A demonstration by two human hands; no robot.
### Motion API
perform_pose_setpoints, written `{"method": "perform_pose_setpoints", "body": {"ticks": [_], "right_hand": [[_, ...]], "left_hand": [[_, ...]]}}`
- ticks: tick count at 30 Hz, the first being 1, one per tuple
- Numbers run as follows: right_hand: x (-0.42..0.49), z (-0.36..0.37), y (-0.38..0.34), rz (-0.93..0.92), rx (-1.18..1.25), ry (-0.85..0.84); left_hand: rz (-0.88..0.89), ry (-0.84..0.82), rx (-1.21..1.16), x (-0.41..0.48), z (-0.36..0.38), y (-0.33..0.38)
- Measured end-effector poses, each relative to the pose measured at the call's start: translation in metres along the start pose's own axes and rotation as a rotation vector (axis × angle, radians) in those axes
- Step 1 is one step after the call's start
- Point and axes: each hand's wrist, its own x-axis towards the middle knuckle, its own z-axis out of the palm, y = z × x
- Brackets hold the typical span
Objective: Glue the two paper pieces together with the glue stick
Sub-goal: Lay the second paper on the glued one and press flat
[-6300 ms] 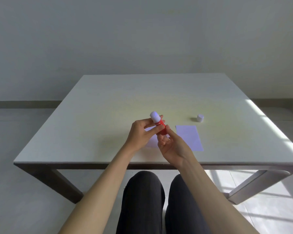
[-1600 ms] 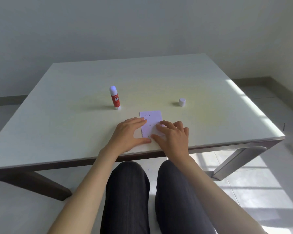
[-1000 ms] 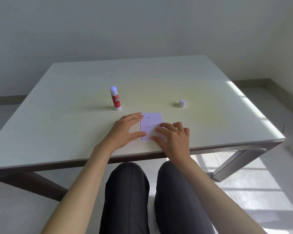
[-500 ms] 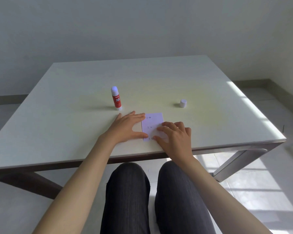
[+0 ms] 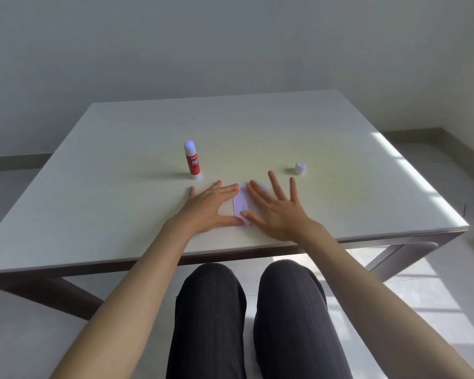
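- The left hand point(image 5: 211, 207) is lying flat and spread on the table point(image 5: 107, 192), blocking the left edge of the paper point(image 5: 241, 205).
- The right hand point(image 5: 278, 212) is covering the paper's right side with splayed fingers, leaving only a narrow strip showing between the two hands.
- The glue stick point(image 5: 192, 160) is standing upright just beyond the left hand's fingertips, obstructing a straight path forward there.
- The cap point(image 5: 300, 168) is sitting near the right hand's fingertips, beyond them.
- The far half of the table and its left and right sides are lying open.
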Motion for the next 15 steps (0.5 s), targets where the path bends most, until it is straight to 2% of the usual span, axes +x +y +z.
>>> {"method": "perform_pose_setpoints", "body": {"ticks": [3,5,8,9,13,15], "right_hand": [[-0.026,0.018,-0.019,-0.169,-0.026,0.023],[-0.022,0.013,-0.004,-0.096,-0.005,0.027],[-0.01,-0.001,0.016,0.118,0.04,-0.043],[-0.01,-0.001,0.012,0.12,0.047,-0.038],[-0.028,0.019,-0.025,-0.109,0.007,-0.016],[-0.021,0.011,-0.01,-0.052,0.01,-0.014]], "left_hand": [[0.009,0.003,-0.02,0.0,0.0,-0.001],[0.008,0.003,-0.017,0.0,0.001,-0.001],[0.0,0.002,-0.009,0.0,0.002,-0.001],[0.0,0.006,-0.009,0.0,0.002,-0.001],[0.016,0.024,-0.027,-0.002,0.005,-0.003],[0.019,0.025,-0.023,-0.001,0.005,-0.004]]}}
